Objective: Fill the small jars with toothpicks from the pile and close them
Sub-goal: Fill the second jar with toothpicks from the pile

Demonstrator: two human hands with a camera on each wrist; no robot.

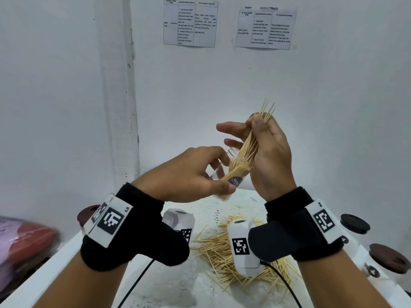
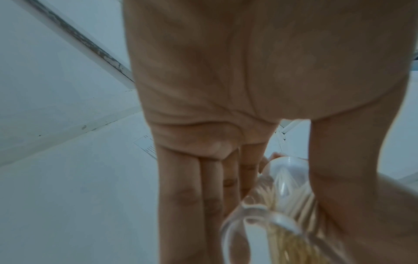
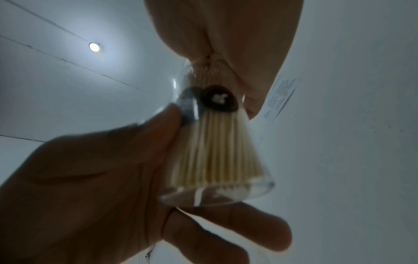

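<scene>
My left hand (image 1: 213, 172) grips a small clear jar (image 1: 224, 174) and holds it tilted in the air, mouth towards the right hand. My right hand (image 1: 246, 130) pinches a bundle of toothpicks (image 1: 250, 145) whose lower ends are inside the jar's mouth. Their upper tips fan out above the thumb. In the right wrist view the jar (image 3: 214, 157) is packed with toothpicks and bears a dark sticker. The left wrist view shows the jar (image 2: 282, 205) between my thumb and fingers. A loose pile of toothpicks (image 1: 213, 247) lies on the white table (image 1: 155, 285) below my wrists.
Dark round lids sit at the table's right edge (image 1: 355, 223) (image 1: 389, 257), and another at the left (image 1: 86, 213). A red and pink object (image 1: 24, 241) lies off the table's left side. White walls close the back and left.
</scene>
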